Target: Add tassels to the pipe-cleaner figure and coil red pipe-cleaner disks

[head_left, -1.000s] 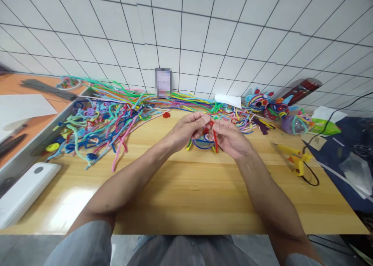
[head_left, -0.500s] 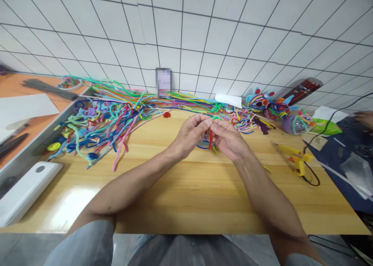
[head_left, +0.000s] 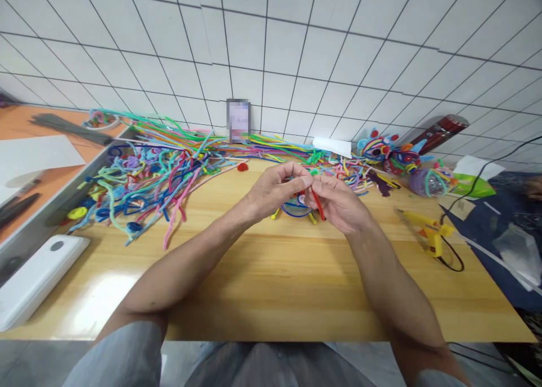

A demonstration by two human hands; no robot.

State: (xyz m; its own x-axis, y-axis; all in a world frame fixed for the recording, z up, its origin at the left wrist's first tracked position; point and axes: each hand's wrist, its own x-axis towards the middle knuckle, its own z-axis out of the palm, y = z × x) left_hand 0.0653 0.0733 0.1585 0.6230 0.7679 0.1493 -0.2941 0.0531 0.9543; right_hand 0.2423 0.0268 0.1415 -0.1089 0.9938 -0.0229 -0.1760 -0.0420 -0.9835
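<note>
"What's around the work?"

"A white tiled wall with dark joints [head_left: 296,42] stands behind a pale wooden tabletop [head_left: 262,285]."

"And the grip?"

"The bare left hand [head_left: 275,194] and bare right hand [head_left: 342,201] meet at the fingertips. Both are closed on a thin red fuzzy stem [head_left: 319,203], pinching its upper end, which the fingertips hide. The rest slants down below the grip, in front of the right palm."

"What's underneath?"

"Just below the grip is a round blue-rimmed piece [head_left: 292,212], partly hidden by the hands."

"Anything to the left?"

"Farther back and left of the grip lies a small red fuzzy coil [head_left: 242,166]. Beyond that, farther left, spreads a multicoloured tangle of fuzzy stems [head_left: 146,178]."

"And to the right?"

"Well apart from the grip, a yellow glue gun with a black cord [head_left: 434,241] lies on the wood."
</note>
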